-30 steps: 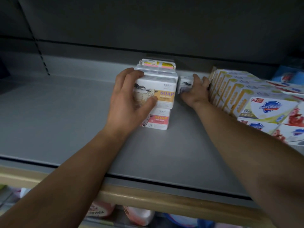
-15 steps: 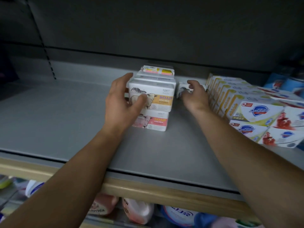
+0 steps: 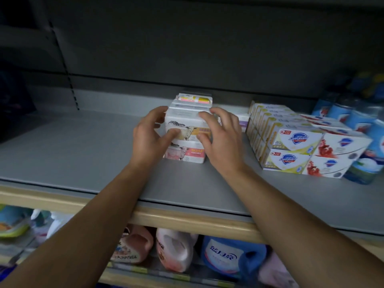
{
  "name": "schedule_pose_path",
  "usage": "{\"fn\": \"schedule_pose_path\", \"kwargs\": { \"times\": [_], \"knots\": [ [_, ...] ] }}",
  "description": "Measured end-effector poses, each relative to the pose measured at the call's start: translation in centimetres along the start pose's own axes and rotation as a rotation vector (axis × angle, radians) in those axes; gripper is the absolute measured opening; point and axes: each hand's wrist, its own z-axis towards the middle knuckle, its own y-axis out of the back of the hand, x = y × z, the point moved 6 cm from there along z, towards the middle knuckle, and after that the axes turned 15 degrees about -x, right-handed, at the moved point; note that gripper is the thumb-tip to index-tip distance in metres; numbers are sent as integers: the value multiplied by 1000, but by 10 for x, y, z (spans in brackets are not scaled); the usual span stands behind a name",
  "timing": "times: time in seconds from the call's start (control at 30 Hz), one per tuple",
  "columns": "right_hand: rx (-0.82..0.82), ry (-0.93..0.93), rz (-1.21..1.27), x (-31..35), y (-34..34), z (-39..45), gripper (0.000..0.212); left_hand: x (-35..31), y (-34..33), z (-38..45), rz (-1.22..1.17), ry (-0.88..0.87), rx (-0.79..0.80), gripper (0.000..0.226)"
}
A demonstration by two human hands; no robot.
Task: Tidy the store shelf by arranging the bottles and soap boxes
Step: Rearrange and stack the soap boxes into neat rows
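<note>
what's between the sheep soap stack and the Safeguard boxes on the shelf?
In the head view: the right hand at the stack's right side, a white-purple box behind it, and bare shelf before the Safeguard boxes.

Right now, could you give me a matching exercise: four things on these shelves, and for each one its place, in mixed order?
Things:
1. top sheep soap box
2. pink sheep soap box
3. yellow-trimmed soap boxes
4. blue jug

Places:
A. lower shelf
B. between both hands
C. bottom of the stack
D. right part of the grey shelf

Pairs: 1-B, 2-C, 3-D, 4-A
</note>
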Motion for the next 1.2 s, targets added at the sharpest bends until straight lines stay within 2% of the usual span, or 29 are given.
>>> {"fn": "schedule_pose_path", "kwargs": {
  "times": [0.13, 0.23, 0.3, 0.4, 0.5, 0.57, 0.63, 0.67, 0.73, 0.8, 0.87, 0.93, 1.03, 1.13, 1.2],
  "knots": [
    [29, -69, 157, -5, 18, 1, 44, -22, 3, -3, -93, 29, 64, 59],
    [111, -74, 246, -6, 35, -6, 64, -35, 5, -9, -136, 95, 77, 50],
    [132, -64, 287, -8, 49, -14, 74, -37, 2, -21, -213, 247, 112, 45],
    [176, -100, 332, -22, 67, -31, 76, -35, -9, -47, -343, 510, 208, 32],
    [289, -330, 415, -44, 71, -56, 74, -31, -19, -75, -393, 699, 314, 14],
    [354, -498, 488, -56, 69, -70, 59, -27, -22, -88, -416, 762, 324, 19],
    [370, -649, 511, -64, 67, -74, 30, -23, -22, -92, -396, 748, 306, 32],
    [366, -721, 499, -68, 66, -74, 32, -22, -22, -92, -373, 724, 311, 44],
    [364, -819, 460, -74, 67, -75, 51, -22, -24, -93, -269, 656, 351, 70],
    [363, -836, 437, -76, 66, -76, 44, -22, -24, -93, -174, 602, 370, 81],
    [374, -818, 416, -78, 64, -77, 40, -21, -23, -94, -160, 601, 356, 74],
    [373, -818, 422, -77, 63, -76, 38, -23, -23, -94, -179, 612, 360, 59],
    [330, -852, 561, -76, 65, -74, 28, -28, -25, -97, -246, 634, 399, 46],
    [329, -716, 633, -73, 67, -74, 52, -34, -24, -96, -271, 582, 377, 30],
    [337, -604, 633, -67, 67, -74, 73, -36, -21, -94, -268, 536, 347, 30]
  ]
}}
